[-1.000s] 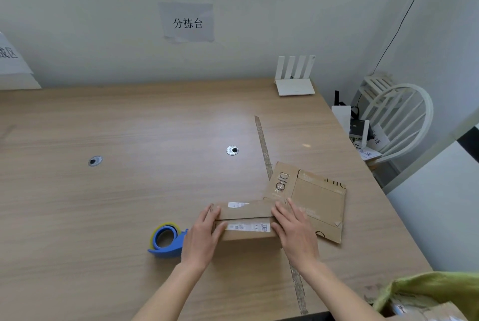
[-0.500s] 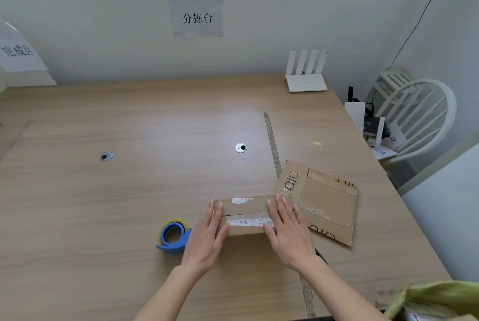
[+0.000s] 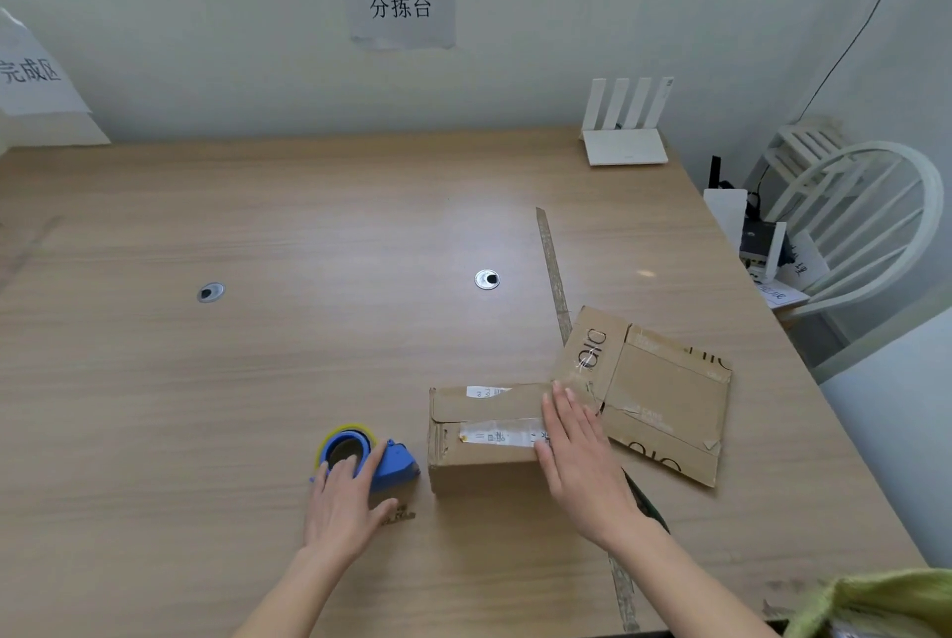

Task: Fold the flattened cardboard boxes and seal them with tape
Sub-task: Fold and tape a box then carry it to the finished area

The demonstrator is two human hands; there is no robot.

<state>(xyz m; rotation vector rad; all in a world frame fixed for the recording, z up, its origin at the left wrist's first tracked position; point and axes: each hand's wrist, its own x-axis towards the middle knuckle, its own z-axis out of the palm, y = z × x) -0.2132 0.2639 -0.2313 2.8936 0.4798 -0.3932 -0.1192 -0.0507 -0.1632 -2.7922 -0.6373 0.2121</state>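
- A wide wooden table [image 3: 257,380] is seen filling most of the view, set against a pale wall [image 3: 206,19].
- A white chair [image 3: 876,235] is placed off the table's right edge.
- A flattened cardboard box [image 3: 664,395] is laid near the right edge of the table, its left part touching or tucked under the folded one; which cannot be told.
- A folded cardboard box [image 3: 479,436] is stood just left of the flat one, toward the near edge, with strips of old label tape across its closed top flaps.
- A white router [image 3: 626,143] with four upright antennas is set at the far right corner of the table.
- A paper sign [image 3: 402,4] with printed characters is fixed to the wall.
- The right hand [image 3: 579,457] is laid flat on the right end of the folded box, fingers straight and together, pressing the flaps down.
- The left hand [image 3: 342,503] is placed over the blue tape dispenser [image 3: 381,465], just left of the folded box; its fingers are spread over the roll and the thumb is set along the body, but a firm grasp cannot be told.
- Two round metal grommets [image 3: 487,279] are set into the tabletop, well apart.
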